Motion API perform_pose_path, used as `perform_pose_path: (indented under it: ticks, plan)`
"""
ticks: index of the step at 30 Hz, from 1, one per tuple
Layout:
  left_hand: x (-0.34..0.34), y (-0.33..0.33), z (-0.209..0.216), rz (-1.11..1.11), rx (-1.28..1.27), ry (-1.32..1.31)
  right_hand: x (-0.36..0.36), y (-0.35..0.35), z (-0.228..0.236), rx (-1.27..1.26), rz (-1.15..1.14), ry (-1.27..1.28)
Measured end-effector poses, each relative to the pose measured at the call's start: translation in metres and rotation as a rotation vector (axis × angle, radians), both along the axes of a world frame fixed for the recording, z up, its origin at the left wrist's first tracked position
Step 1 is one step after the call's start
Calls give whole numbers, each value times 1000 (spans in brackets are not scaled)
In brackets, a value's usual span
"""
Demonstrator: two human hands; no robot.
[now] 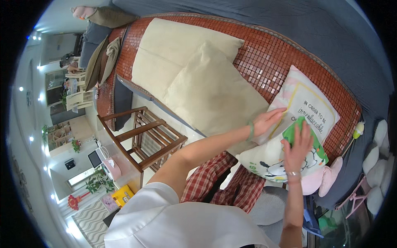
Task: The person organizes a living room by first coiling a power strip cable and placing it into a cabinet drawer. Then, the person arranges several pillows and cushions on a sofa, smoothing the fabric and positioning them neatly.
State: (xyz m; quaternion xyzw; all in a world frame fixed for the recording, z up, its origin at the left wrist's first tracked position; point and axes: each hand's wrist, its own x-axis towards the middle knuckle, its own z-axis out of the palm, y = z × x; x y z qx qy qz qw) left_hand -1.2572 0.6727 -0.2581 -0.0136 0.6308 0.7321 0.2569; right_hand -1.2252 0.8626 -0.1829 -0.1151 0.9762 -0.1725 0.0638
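A white and pink printed pillow [304, 103] with a cartoon figure and yellow piping lies on the sofa's red-brown bead mat [264, 62]. My left hand [269, 120] grips the pillow's left edge, fingers curled on the piping. My right hand [297, 146] presses flat on a green cloth [318, 144] spread on the pillow's front, fingers spread. A pale green bangle [250, 130] sits on my left wrist and a thin bracelet on my right wrist.
Two cream cushions [206, 91] lie on the mat to the left of the pillow. A wooden low table [144, 136] stands beside the sofa. A pink plush piece [331, 175] and white plush toy [378, 157] sit at the right. Red plaid trousers cover my legs.
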Motion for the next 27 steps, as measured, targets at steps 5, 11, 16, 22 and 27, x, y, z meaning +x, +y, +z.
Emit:
perform_pose_path:
  ticks: [5, 11, 16, 22, 27]
  plan:
    - [73, -18, 1, -248, -597, 288, 9, -21, -113, 181, -39, 10]
    - [104, -49, 25, 70, -323, 79, -5, -13, -92, 163, -57, -136]
    - [114, -101, 24, 522, -302, -34, -4, -54, -46, -23, -22, 19]
    - [120, -183, 45, 685, -326, -60, 23, -197, -18, -576, 171, -345]
    - [126, -271, 45, 916, -269, -117, 91, -297, -66, -985, -46, -1301]
